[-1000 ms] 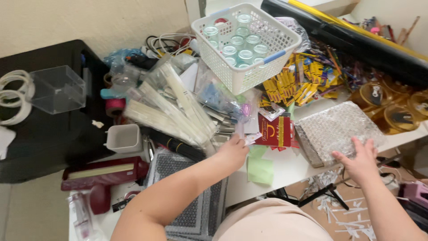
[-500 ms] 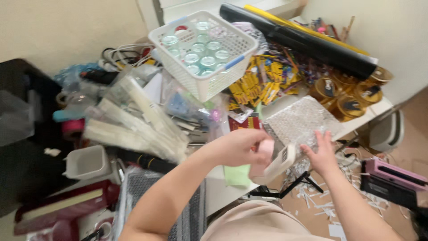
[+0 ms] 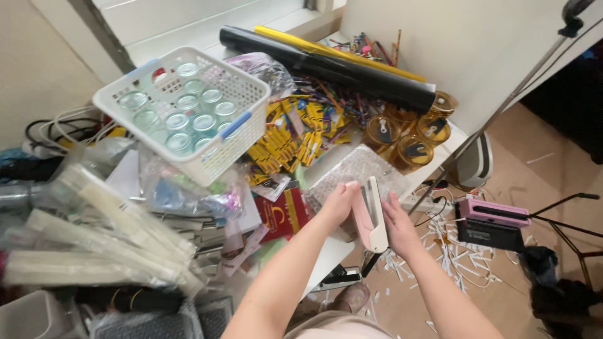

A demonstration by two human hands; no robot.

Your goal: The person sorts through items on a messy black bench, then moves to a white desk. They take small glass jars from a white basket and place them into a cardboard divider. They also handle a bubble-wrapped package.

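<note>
**Stapler held past the table edge, clutter all around**

I see the left hand [image 3: 339, 204] wrapped on the back of a pink stapler [image 3: 370, 216], fingers closed on it. The right hand [image 3: 397, 223] lies flat against its other side, fingers straight, steadying rather than gripping. The stapler hangs at the table's [image 3: 326, 254] front corner, partly over the floor, just in front of a bubble-wrapped packet [image 3: 358, 169].

Risks as I judge them:
- One-sided grip: if the left slips, the stapler drops onto the paper scraps [image 3: 440, 235] below.
- A forward elbow swing could nudge the white basket [image 3: 182, 110] of jars, which sits perched on loose bags.
- The amber jars [image 3: 408, 135] stand close to the table's far edge.
</note>
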